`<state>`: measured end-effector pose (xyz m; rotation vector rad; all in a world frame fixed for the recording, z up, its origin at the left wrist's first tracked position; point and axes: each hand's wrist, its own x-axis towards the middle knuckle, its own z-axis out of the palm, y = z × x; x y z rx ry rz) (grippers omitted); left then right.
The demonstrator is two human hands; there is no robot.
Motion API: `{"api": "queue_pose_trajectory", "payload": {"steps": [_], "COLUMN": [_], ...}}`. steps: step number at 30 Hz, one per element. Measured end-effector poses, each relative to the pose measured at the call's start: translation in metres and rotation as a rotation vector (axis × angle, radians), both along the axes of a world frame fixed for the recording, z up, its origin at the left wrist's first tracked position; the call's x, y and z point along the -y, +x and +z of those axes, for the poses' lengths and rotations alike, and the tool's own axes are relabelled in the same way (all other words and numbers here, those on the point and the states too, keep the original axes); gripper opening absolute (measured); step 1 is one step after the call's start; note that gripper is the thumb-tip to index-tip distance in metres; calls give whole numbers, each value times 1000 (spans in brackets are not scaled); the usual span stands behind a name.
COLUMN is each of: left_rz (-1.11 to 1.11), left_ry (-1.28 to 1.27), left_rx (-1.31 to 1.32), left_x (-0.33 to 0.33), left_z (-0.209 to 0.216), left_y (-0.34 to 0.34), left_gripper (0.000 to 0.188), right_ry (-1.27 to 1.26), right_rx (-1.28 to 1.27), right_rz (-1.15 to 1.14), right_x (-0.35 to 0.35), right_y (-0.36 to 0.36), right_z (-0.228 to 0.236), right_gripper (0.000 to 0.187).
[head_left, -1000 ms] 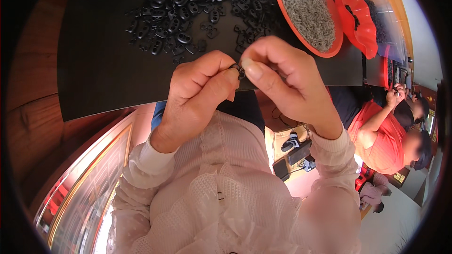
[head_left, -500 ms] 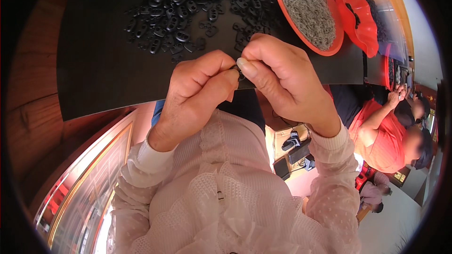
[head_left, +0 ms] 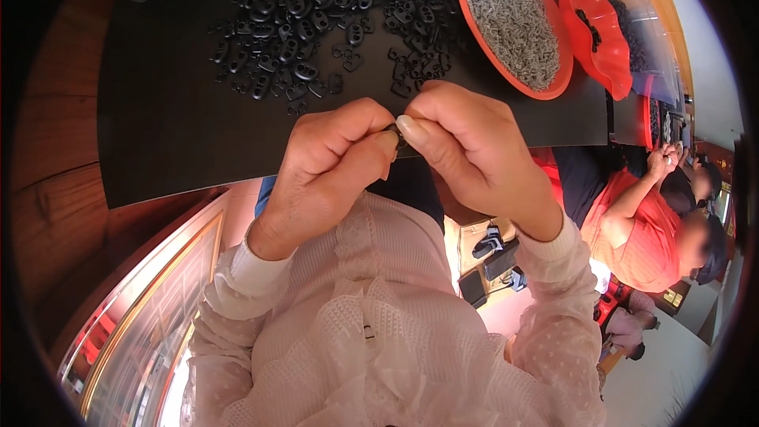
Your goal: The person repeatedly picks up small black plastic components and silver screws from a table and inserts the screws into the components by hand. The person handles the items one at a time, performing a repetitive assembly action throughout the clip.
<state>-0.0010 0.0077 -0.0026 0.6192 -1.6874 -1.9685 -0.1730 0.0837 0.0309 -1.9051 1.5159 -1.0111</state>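
Note:
Just above the near edge of the black tabletop, my two hands meet at the fingertips. My left hand (head_left: 336, 162) is closed, its thumb and bent forefinger pinching a small black cord lock (head_left: 400, 138). Most of that piece is hidden behind the fingers. From the other side my right hand (head_left: 466, 146) pinches the same piece, thumb laid against it. Beyond them lies a spread heap of black cord lock parts (head_left: 304, 71): oval bodies with two holes and thin, bent-shaped pieces (head_left: 403, 71).
A red bowl (head_left: 568, 55) full of small metal springs stands at the far right of the black table (head_left: 174, 119). Past it is a red wavy-rimmed dish (head_left: 605, 43) with dark pieces. A co-worker in a red top (head_left: 628, 229) sits to the right.
Both hands have come slightly down and closer to my body, still pinching the black piece together. The view has shifted a little; the heap and bowls look unchanged.

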Motion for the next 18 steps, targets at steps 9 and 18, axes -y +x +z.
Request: {"api": "queue_pose_trajectory", "payload": {"steps": [9, 18], "left_rz": [0, -34], "left_ry": [-22, -80], "left_rx": [-14, -131], "left_x": [-1, 0], "left_z": [-3, -13], "left_y": [-2, -2], "left_gripper": [6, 8], "right_ry": [4, 182], "right_rx": [-20, 131], "right_rz": [-15, -53], "right_x": [-1, 11], "right_y": [1, -12], "right_z": [-2, 9], "right_gripper": [13, 20]}}
